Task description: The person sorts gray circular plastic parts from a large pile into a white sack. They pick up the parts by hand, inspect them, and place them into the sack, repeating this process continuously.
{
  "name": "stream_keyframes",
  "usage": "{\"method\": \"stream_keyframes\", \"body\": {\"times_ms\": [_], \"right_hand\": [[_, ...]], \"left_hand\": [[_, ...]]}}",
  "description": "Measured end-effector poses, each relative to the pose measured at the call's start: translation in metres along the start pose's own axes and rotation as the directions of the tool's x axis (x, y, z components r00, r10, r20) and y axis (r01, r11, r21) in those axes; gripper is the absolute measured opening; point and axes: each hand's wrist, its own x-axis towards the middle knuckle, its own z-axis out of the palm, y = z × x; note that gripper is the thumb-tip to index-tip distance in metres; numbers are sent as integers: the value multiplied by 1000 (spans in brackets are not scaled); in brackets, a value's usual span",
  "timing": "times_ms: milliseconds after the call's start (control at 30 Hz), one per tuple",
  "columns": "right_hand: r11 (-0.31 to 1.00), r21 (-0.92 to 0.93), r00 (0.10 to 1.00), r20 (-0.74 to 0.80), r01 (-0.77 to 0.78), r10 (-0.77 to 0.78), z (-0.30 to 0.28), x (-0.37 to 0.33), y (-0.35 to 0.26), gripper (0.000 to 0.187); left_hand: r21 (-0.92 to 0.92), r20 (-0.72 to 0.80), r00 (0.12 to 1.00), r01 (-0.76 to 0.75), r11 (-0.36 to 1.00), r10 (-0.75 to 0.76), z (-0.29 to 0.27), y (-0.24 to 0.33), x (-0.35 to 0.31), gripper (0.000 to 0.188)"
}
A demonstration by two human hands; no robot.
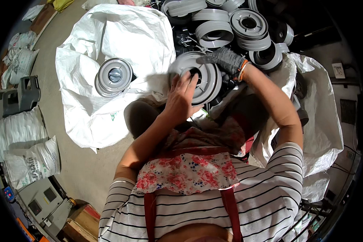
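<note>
A grey round plastic cover (210, 78) with a stepped rim and a dark centre hole is tilted up between my hands, just beyond my knees. My bare left hand (179, 96) holds its near left side, fingers stretched over the face toward the hole and slightly blurred, thumb along the lower edge. A dark grey knitted glove covers my right hand (225, 62), which grips the cover's far right rim; its fingertips reach over the top edge. What lies behind the cover is hidden.
On the left, a large white woven sack (84, 97) lies spread with stacked grey covers (115, 76) on it. More grey rings (213, 33) and covers (249, 23) pile up ahead. An upright white sack (320, 133) stands right. Filled sacks (22, 133) line the left wall.
</note>
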Motion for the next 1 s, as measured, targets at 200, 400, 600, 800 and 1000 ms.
{"method": "stream_keyframes", "body": {"times_ms": [200,400,600,800,1000], "right_hand": [[844,-446,930,-333,-299,154,23,77,120,43],[747,-622,958,-278,-234,69,50,113,151,25],[836,-547,954,-263,-27,-141,22,44,57,32],[839,-354,788,-323,412,-524,35,-5,42,31],[938,262,969,-163,226,-188,72,-35,7,52]], "left_hand": [[-744,2,894,301,597,-448,8,-17,-14,53],[-921,241,710,383,76,-661,-19,-23,-31,25],[-963,251,782,264,-62,-571,-21,-25,-18,25],[-909,202,837,353,220,-508,-11,-19,-6,39],[-870,157,917,304,388,-366,-17,-6,-6,40]]}}
